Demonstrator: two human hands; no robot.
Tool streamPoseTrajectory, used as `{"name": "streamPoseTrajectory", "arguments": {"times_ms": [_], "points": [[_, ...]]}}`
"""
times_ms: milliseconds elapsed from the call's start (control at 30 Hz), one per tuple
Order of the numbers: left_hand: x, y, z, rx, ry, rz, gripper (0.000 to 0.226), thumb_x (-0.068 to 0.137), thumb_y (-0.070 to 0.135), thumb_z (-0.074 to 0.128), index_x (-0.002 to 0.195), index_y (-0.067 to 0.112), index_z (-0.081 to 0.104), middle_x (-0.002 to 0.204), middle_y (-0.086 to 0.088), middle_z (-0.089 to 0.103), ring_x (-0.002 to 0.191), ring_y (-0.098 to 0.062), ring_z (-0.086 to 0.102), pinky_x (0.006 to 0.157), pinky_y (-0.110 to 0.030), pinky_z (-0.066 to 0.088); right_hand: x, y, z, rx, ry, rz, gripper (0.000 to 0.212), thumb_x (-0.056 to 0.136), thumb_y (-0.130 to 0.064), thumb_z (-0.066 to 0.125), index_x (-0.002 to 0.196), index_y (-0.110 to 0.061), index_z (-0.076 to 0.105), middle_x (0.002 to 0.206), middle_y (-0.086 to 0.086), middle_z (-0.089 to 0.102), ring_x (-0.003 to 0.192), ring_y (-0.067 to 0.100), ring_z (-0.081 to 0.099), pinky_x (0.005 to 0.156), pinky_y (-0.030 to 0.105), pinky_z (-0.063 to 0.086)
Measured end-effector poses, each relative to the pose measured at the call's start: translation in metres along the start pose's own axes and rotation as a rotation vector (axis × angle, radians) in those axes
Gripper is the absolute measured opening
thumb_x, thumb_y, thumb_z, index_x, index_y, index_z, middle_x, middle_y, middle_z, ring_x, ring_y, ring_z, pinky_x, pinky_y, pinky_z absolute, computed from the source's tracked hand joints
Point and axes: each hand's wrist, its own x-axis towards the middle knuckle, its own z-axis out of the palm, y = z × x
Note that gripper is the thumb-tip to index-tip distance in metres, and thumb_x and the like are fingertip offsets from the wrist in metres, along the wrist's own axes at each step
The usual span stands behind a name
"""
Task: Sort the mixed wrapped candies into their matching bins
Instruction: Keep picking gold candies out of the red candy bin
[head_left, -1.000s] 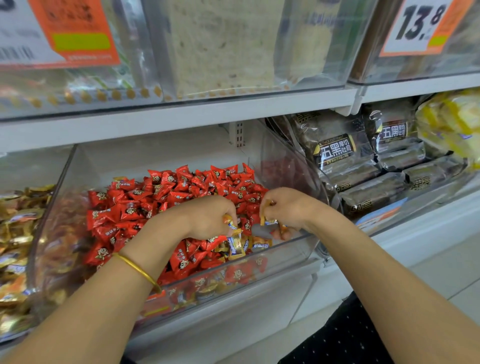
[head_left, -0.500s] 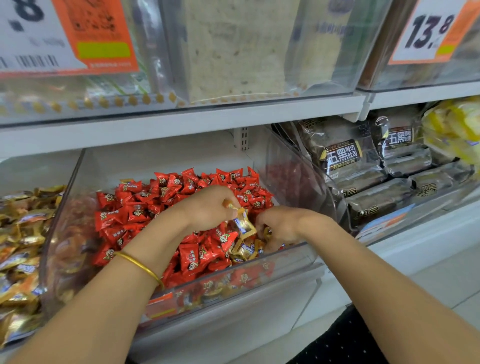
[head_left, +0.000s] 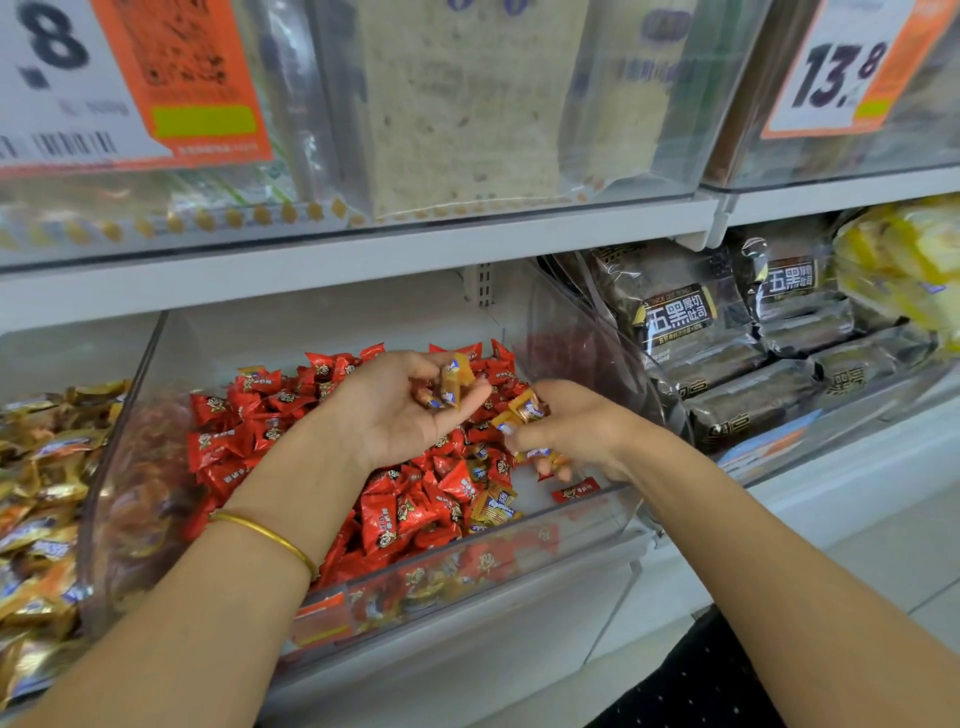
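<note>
A clear plastic bin on the lower shelf holds a heap of red wrapped candies. One gold candy lies among them near the front. My left hand is turned palm up over the heap, fingers curled round several gold candies. My right hand hovers just to its right, pinching gold candies in its fingertips. To the left, another bin is filled with gold wrapped candies.
To the right a bin holds dark packaged bread and yellow packets. The shelf above carries clear bins with orange price tags. A white shelf ledge runs below at the right.
My left hand has turned palm up and risen with gold candies in it. My right hand has lifted out of the heap with more gold candies. The view moved closer.
</note>
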Motion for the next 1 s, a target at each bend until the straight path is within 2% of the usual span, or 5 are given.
{"name": "streamPoseTrajectory", "arguments": {"times_ms": [167,367,600,733,1000], "points": [[0.005,-0.002,-0.007,0.772,0.008,0.113,0.009,0.089,0.018,0.061,0.087,0.009,0.058,0.073,-0.003,0.046,0.058,-0.009,0.043,0.038,-0.015,0.036,0.004,0.0,-0.003,0.142,0.021,0.073,0.015,0.087,-0.006,0.056,0.091,-0.02,0.059,0.076,0.002,0.052,0.045,0.011,0.046,0.034,0.015,0.032],[0.012,-0.018,-0.017,2.084,-0.201,0.245,0.018,0.084,0.022,0.068,0.101,0.02,0.072,0.112,0.008,0.063,0.107,-0.011,0.056,0.092,-0.026,0.043,0.009,0.0,0.005,-0.441,-0.124,0.05,0.021,0.089,-0.019,0.063,0.11,-0.018,0.065,0.071,0.003,0.055,0.047,0.013,0.047,0.034,0.017,0.038],[0.013,-0.003,-0.026,2.342,0.084,0.262,0.006,0.081,0.017,0.069,0.085,0.021,0.071,0.103,0.006,0.065,0.103,-0.019,0.06,0.086,-0.036,0.052,0.025,0.0,0.008,-0.843,0.217,0.011,0.025,0.088,-0.014,0.059,0.111,-0.018,0.068,0.114,0.009,0.065,0.094,0.029,0.065,0.077,0.033,0.055],[0.014,-0.001,-0.03,2.364,0.131,0.328,0.01,0.083,0.015,0.068,0.092,0.019,0.07,0.106,0.006,0.064,0.1,-0.019,0.06,0.082,-0.032,0.051,0.022,-0.011,0.012,-0.622,-0.047,-0.074,0.025,0.092,-0.014,0.059,0.116,-0.015,0.065,0.097,0.011,0.064,0.052,0.014,0.055,0.034,0.016,0.04],[0.007,-0.005,-0.025,2.089,0.055,0.476,0.014,0.082,0.033,0.068,0.094,0.026,0.07,0.096,0.011,0.05,0.097,-0.01,0.05,0.089,-0.032,0.045,0.028,-0.005,0.014,-0.617,-0.203,0.007,0.042,0.092,-0.012,0.058,0.133,-0.011,0.049,0.087,0.001,0.056,0.053,0.012,0.053,0.034,0.015,0.043]]}}
